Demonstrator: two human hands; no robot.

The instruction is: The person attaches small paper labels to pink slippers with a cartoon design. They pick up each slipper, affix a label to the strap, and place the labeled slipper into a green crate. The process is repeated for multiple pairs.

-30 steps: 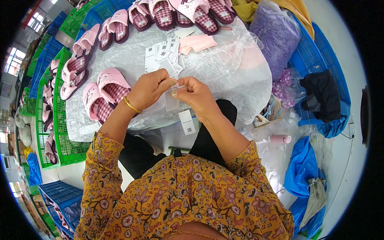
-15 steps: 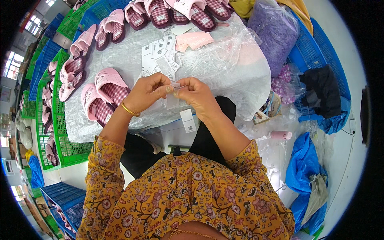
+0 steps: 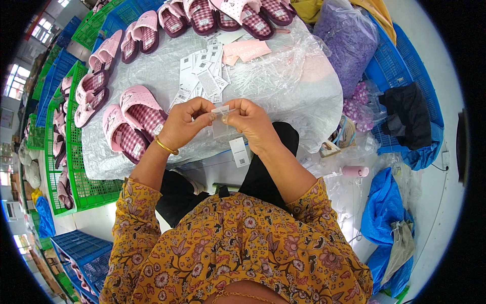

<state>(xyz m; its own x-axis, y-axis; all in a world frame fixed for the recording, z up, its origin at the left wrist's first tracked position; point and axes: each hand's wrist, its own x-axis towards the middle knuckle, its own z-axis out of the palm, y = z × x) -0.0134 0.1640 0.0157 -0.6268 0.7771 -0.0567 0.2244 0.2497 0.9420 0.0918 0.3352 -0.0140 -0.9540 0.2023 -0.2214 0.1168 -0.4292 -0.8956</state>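
Observation:
Over the near edge of the table, my left hand (image 3: pixel 190 123) and my right hand (image 3: pixel 250 125) face each other, each in a pinch. Between their fingertips is a small clear plastic piece (image 3: pixel 221 128) with a whitish strip along its top. Just below my right hand a white hang tag (image 3: pixel 240 153) with a printed code shows by my knee; whether it hangs from my fingers I cannot tell. Beside my left wrist sits a pair of pink slippers (image 3: pixel 144 109) with checked insoles. A pile of white printed tags (image 3: pixel 200 76) lies beyond my hands.
Plastic sheeting (image 3: pixel 273 83) covers the table. More pink slippers (image 3: pixel 248 17) line its far and left edges, and pink paper bands (image 3: pixel 248 49) lie near the tags. Green crates (image 3: pixel 83 167) stand left; a purple-filled bag (image 3: pixel 347 48) and blue crates (image 3: pixel 425 66) stand right.
My left hand has shifted slightly down and left, so the fingertips are a little farther apart. More of the clear plastic piece shows between them. The hang tag has shifted slightly right.

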